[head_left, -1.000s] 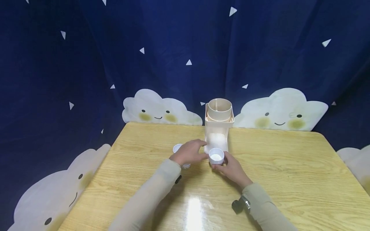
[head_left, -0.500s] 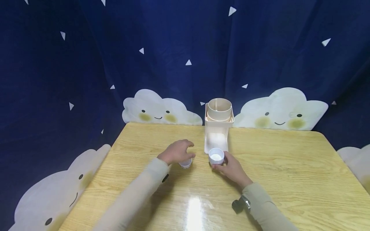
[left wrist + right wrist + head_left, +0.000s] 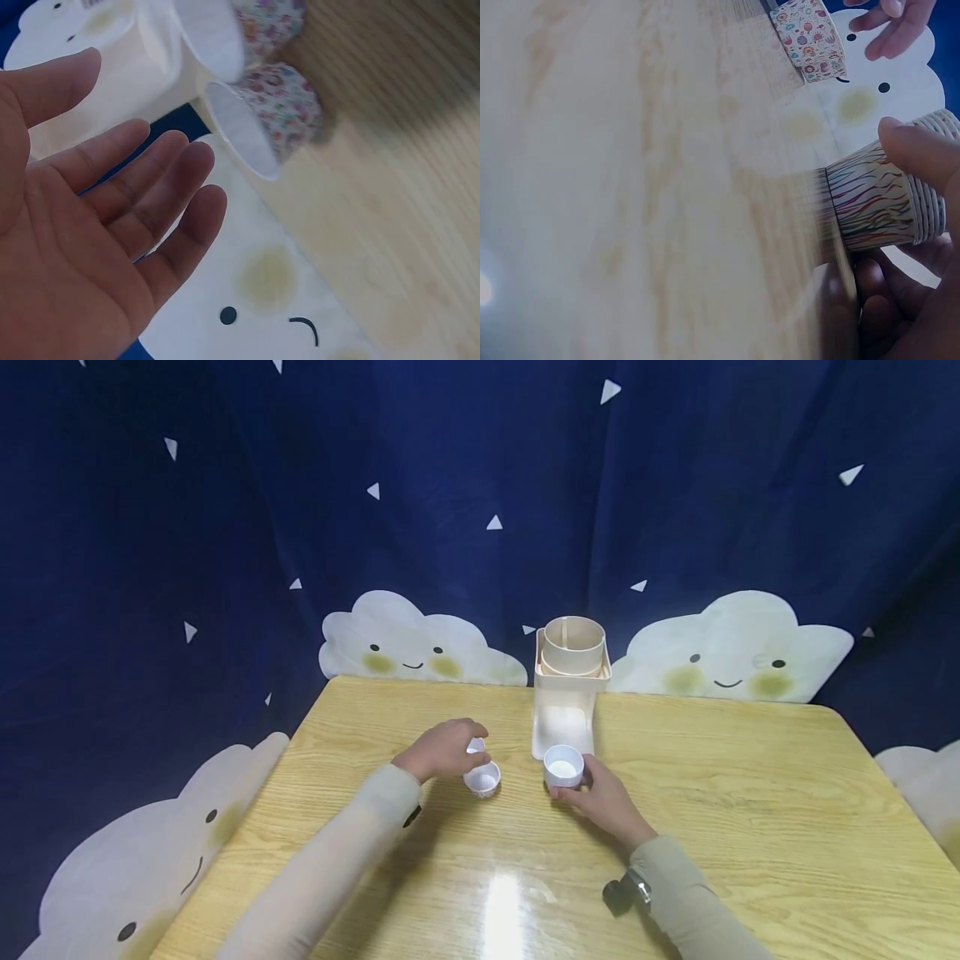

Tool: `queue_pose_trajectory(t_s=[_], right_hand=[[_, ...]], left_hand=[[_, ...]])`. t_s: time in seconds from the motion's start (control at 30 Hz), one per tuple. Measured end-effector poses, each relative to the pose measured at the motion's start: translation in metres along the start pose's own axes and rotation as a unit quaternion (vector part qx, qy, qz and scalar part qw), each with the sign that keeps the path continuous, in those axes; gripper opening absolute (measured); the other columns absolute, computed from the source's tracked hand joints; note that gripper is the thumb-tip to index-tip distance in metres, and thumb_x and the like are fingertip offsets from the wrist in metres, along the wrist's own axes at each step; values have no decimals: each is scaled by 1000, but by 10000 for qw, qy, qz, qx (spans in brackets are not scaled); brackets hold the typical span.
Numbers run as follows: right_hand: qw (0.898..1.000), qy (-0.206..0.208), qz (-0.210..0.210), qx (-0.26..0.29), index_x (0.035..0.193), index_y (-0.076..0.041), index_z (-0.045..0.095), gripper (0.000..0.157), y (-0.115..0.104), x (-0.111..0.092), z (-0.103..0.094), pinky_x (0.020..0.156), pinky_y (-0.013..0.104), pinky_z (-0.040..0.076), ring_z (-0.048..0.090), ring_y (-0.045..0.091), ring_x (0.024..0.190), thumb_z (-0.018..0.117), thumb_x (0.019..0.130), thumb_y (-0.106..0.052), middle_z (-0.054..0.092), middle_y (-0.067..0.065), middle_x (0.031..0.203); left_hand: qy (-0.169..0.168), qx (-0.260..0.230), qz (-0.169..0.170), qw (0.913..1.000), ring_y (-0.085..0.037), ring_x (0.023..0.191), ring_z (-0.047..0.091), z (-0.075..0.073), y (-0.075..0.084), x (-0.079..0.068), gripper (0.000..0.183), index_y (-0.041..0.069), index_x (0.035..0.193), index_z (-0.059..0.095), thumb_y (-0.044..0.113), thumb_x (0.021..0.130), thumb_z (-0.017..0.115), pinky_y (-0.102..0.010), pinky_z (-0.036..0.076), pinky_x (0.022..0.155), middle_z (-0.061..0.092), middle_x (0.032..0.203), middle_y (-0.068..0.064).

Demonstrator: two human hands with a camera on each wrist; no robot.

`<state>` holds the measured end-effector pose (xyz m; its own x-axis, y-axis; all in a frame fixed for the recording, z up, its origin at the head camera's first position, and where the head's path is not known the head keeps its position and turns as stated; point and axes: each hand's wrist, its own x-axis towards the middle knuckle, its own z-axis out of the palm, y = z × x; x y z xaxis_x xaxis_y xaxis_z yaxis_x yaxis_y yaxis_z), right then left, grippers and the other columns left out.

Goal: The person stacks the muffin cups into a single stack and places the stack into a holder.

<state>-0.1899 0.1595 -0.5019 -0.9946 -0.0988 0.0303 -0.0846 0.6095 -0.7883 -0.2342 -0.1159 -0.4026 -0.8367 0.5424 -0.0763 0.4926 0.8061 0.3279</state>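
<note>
My right hand (image 3: 603,802) grips a small stack of paper cups (image 3: 562,768), which stands upright on the table in front of a cream-coloured dispenser. In the right wrist view this cup stack (image 3: 870,199) shows wavy coloured stripes and several nested rims, with the thumb on one side and fingers on the other. Two white-lined paper cups with a floral print, a nearer floral cup (image 3: 482,783) and a farther floral cup (image 3: 476,745), stand left of the stack. Over them hovers my left hand (image 3: 97,202), its fingers loosely spread and holding nothing. It partly hides the farther cup in the head view.
The cream dispenser (image 3: 564,689), with a round open tube on top, stands at the table's back edge. A wooden table (image 3: 735,810) stretches out on both sides. Behind it hangs a dark blue curtain (image 3: 420,468) with cloud faces.
My left hand has drawn back to the left from the striped stack, uncovering the nearer floral cup. The right hand and its cup stack have stayed in place.
</note>
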Motion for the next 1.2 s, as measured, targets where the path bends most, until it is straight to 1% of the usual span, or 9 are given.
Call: queue_pose_trajectory(t_s=[0.17,0.3,0.4,0.57,0.67,0.83,0.97,1.07,1.2], right_hand=[[10000,-8,39,-13,128,-3,56,63,0,-1,0,101,54,48,62,33,114,82,78,-32,67,18,124],[10000,-38,43,6,127,-3,56,63,-2,-1,0,101,54,48,62,33,114,82,78,-32,67,19,124],[9999,-73,71,36,128,-3,56,63,-2,-1,-1,102,54,48,61,34,115,82,79,-32,66,19,125],[9998,-118,93,93,129,-3,55,64,-2,-1,-1,103,54,47,61,34,117,82,79,-31,66,19,126],[9998,-115,88,121,129,-3,55,63,-2,-1,-1,103,54,47,61,34,117,82,79,-31,66,19,126],[9998,-109,87,151,129,-3,55,63,-1,0,-1,103,54,47,61,34,118,82,79,-31,66,18,127],[9998,-112,77,154,129,-3,55,64,0,0,-1,104,54,46,61,34,118,82,79,-32,66,18,127],[9998,-95,100,135,130,-3,55,64,1,0,-1,103,54,47,61,33,117,82,79,-32,66,17,126],[9999,-73,110,106,129,-4,55,64,0,0,-1,102,53,47,62,31,116,82,79,-32,67,16,125]], left_hand=[[95,-58,-25,9999,-30,123,61,3,-10,-4,43,1,126,64,27,92,63,-42,48,106,67,127,-14],[142,-123,-114,9998,-31,123,61,4,-14,-8,45,0,127,63,27,91,64,-43,48,107,67,128,-14],[185,-134,-99,9997,-32,123,61,5,-16,-10,47,0,127,63,27,89,67,-44,48,106,67,127,-15],[244,-103,282,9993,-31,116,63,10,-19,-9,46,1,122,66,24,83,75,-43,50,101,69,122,-14],[219,-36,555,9982,-32,118,60,13,-18,-9,49,2,121,66,23,78,78,-44,49,102,67,124,-13],[75,214,854,9961,-33,126,54,18,-14,-8,57,4,127,63,22,75,79,-47,47,105,64,133,-10],[147,463,1122,9925,-30,123,57,21,-12,-9,57,6,126,64,20,73,79,-47,49,101,66,129,-8],[226,627,1241,9900,-28,121,57,23,-11,-9,57,7,125,65,22,72,81,-47,51,96,68,126,-6],[245,760,1246,9890,-28,121,57,25,-11,-10,59,9,124,65,22,70,84,-48,51,94,68,124,-5]])
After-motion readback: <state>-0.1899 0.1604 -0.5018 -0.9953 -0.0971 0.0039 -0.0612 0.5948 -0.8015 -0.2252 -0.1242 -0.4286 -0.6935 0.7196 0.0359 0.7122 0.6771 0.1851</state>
